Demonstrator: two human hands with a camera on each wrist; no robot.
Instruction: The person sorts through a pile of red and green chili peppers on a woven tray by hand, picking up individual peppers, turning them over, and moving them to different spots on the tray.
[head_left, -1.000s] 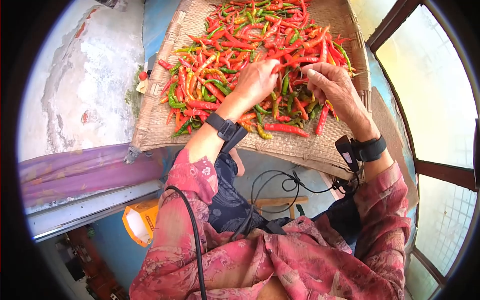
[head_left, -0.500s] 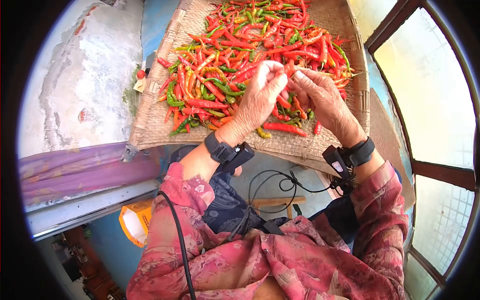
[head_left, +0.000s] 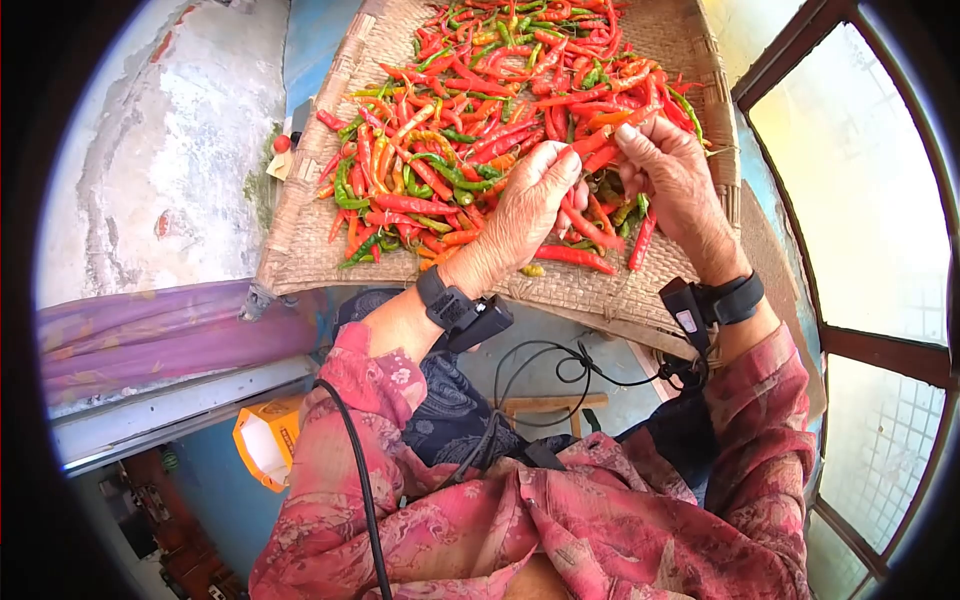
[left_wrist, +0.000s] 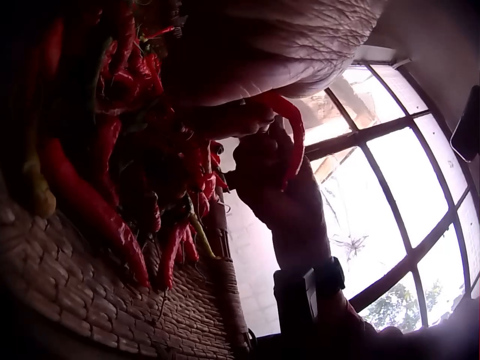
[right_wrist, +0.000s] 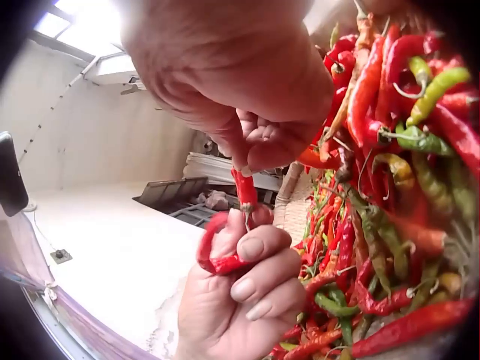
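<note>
In the head view the left hand point(head_left: 525, 205) and right hand point(head_left: 685, 190) face each other over a heap of red and green peppers point(head_left: 405, 203). Between their fingertips is a red pepper point(head_left: 592, 143). The right wrist view shows the right hand point(right_wrist: 240, 82) pinching that red pepper point(right_wrist: 244, 187), its stem end down at the left hand point(right_wrist: 244, 300). The left fingers also curl round a bent red pepper point(right_wrist: 217, 259), which sticks out below the left hand point(left_wrist: 277, 56) in the left wrist view.
A woven tray point(head_left: 300, 235) holds the peppers. Its near edge lies just in front of the wrists. A black cable point(head_left: 540, 420) loops below it. A window point(head_left: 850, 180) is on the right, an orange box point(head_left: 265, 445) at lower left.
The hands came together over the heap, then drew slightly apart, with a red pepper now stretching between them. The right hand has moved a little to the right since half a second ago.
</note>
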